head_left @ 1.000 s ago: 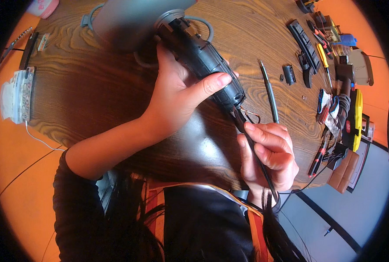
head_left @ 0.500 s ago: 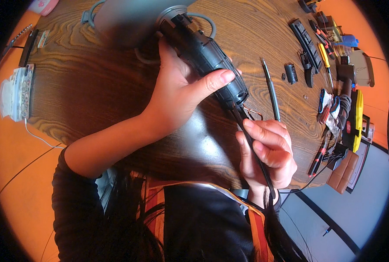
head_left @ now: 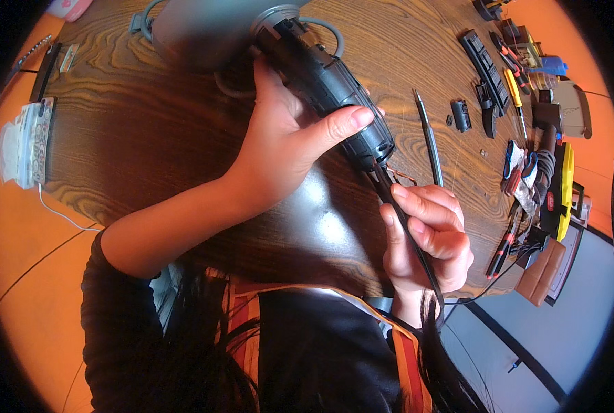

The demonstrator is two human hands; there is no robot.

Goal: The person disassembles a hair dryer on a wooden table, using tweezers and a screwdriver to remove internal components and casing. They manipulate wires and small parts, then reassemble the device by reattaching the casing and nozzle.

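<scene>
A black, ribbed cylindrical motor housing (head_left: 334, 89) slants across the upper middle, its grey-ringed upper end toward the far side. My left hand (head_left: 283, 131) is wrapped around it, thumb on top; most of its fingers are hidden beneath. From the lower end come a black cable (head_left: 417, 241) and short copper-coloured wires (head_left: 404, 175). My right hand (head_left: 431, 237) pinches the cable between thumb and fingers just below the housing, and the rest of it runs down past my wrist. Beside the housing lies a dark pen-shaped screwdriver (head_left: 428, 138).
A blurred grey rounded lamp-like object (head_left: 203, 34) hangs over the far side. On the right lie black casing pieces (head_left: 482, 69), a small black cylinder (head_left: 461, 115), a yellow-handled screwdriver (head_left: 513, 86) and several other tools. A clear plastic pack (head_left: 19, 148) is at the table's left edge.
My right hand has shifted slightly to the right along with the cable. The housing and my left hand have barely moved; both grips stay the same.
</scene>
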